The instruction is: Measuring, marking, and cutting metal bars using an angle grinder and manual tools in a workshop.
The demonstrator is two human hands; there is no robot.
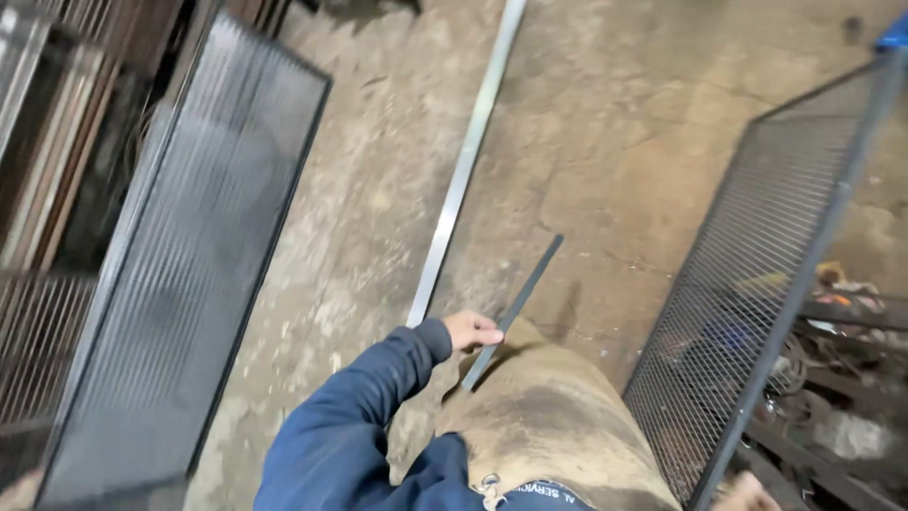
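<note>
While my left hand [471, 330] grips a short dark metal strip [512, 313] at lower centre, my right hand [746, 493] shows only partly at the bottom right edge, its grip untellable, beside a tilted mesh panel [747, 284]. Beyond lie a long pale metal bar [463, 170] on the concrete floor [615, 123] and a second mesh panel [189, 265] at left.
</note>
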